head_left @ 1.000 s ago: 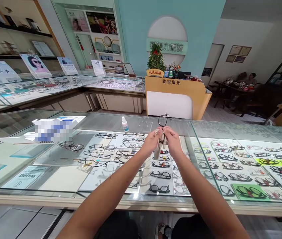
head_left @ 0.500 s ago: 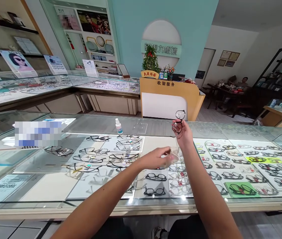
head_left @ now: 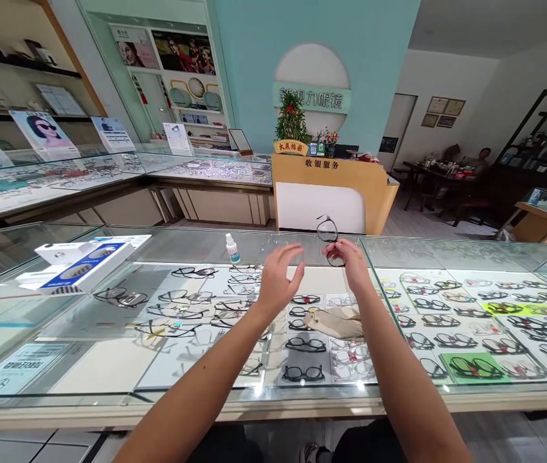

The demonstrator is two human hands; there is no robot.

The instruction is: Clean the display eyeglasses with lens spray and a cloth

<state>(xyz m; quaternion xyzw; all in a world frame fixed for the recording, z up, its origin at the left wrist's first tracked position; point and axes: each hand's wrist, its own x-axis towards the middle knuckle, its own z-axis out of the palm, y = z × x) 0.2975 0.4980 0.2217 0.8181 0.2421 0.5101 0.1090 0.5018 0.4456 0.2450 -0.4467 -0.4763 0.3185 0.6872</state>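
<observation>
My right hand (head_left: 354, 265) holds a pair of dark round-rimmed glasses (head_left: 327, 230) upright above the glass counter, fingers pinched at the lower lens. To its left, my left hand (head_left: 280, 276) is raised over the counter with fingers and thumb apart and nothing in it. A beige cloth (head_left: 335, 321) lies crumpled on the glass top below and between my forearms. Beyond my left hand, a white spray bottle (head_left: 232, 249) stands at the far side of the counter.
Rows of glasses lie in the display counter (head_left: 85, 402). A white and blue box (head_left: 90, 263) sits at the left. Farther back are a wooden cashier desk (head_left: 379, 199), a plant (head_left: 291, 119) and a seated person (head_left: 481, 161) at the right.
My left hand has let go of the beige cloth, which now lies on the counter, and has moved up and left, opening. The glasses have shifted left and turned in my right hand.
</observation>
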